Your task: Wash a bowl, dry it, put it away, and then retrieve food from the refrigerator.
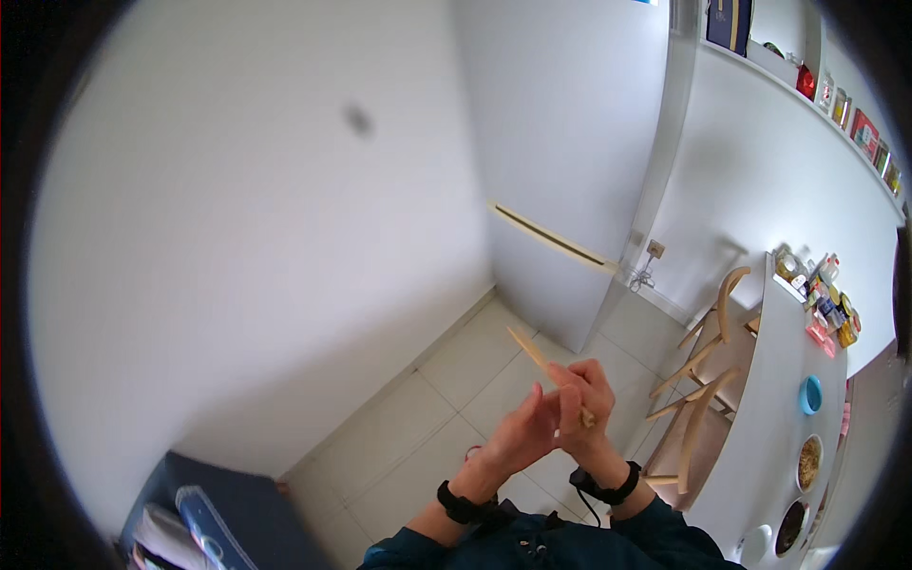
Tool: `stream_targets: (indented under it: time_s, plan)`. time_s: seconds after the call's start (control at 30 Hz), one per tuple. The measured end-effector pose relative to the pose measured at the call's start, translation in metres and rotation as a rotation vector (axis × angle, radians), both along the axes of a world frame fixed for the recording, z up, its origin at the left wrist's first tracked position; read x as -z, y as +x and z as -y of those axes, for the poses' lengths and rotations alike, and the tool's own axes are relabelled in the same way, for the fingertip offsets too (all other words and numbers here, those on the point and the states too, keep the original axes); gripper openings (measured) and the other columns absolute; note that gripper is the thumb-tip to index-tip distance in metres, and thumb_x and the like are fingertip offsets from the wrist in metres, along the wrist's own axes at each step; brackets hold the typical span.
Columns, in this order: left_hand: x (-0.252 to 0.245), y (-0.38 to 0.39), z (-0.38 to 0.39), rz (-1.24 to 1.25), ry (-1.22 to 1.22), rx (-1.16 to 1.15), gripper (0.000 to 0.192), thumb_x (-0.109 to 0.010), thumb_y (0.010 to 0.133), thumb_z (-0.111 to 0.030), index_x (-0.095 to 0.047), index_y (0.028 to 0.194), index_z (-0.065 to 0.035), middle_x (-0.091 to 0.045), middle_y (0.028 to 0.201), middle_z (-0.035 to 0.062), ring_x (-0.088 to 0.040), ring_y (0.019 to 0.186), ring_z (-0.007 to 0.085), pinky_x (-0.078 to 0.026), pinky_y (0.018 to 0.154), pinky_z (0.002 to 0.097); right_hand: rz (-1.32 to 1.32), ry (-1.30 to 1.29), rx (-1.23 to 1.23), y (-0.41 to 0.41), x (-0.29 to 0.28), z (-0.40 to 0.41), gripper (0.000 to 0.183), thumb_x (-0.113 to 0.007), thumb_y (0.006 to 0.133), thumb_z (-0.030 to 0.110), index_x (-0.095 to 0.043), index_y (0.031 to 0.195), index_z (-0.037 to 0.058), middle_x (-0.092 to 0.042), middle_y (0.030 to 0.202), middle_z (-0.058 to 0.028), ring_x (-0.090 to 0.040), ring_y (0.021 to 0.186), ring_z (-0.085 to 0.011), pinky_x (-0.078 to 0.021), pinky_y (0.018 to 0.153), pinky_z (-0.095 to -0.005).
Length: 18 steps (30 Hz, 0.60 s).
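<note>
Near the lower middle of the head view, my right hand (586,406) is closed around a slim, light wooden stick (527,347), possibly chopsticks; its narrow end points up and left, and its other end shows below the fingers. My left hand (519,433) is against the right hand, palm turned toward it, thumb raised. Whether the left fingers hold anything is hidden where the hands overlap. Both wrists wear black bands.
At right, a long table (766,399) carries a blue bowl (810,395), bowls of food (809,463), jars and packets. Wooden chairs (695,442) stand along it. A two-door refrigerator (563,142) stands ahead beside a white wall. A dark blue fabric item (242,499) is at lower left.
</note>
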<state>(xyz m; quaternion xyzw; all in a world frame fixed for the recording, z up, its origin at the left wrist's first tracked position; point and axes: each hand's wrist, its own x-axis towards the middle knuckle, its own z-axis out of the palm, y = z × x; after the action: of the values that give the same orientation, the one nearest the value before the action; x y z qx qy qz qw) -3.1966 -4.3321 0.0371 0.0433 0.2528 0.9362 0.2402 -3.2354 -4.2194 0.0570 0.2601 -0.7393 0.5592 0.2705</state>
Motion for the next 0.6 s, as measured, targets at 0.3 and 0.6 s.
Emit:
stream_targets:
  time_s: [0.3, 0.6]
  plan:
    - [0.001, -0.13, 0.206, -0.196, -0.614, 0.027, 0.053, -0.031, 0.095, -0.043, -0.05, 0.123, -0.0019, -0.054, 0.121, 0.0142, -0.053, 0.11, 0.0258, -0.04, 0.093, 0.039, 0.061, 0.103, 0.157, -0.117, -0.008, 0.029, 0.021, -0.046, 0.088, 0.011, -0.061, 0.093, -0.0021, -0.051, 0.112, -0.0152, -0.052, 0.094, -0.0251, -0.0442, 0.078, -0.0341]
    - [0.033, -0.285, 0.274, 0.097, -0.504, -0.167, 0.044, -0.037, 0.094, -0.037, -0.053, 0.115, -0.0017, -0.058, 0.113, 0.015, -0.055, 0.104, 0.0269, -0.044, 0.088, 0.0397, 0.392, -0.203, 0.267, -0.175, -0.004, 0.005, 0.032, -0.04, 0.097, 0.025, -0.052, 0.114, 0.0015, -0.056, 0.077, -0.0061, -0.044, 0.054, -0.0056, -0.0348, 0.048, -0.0194]
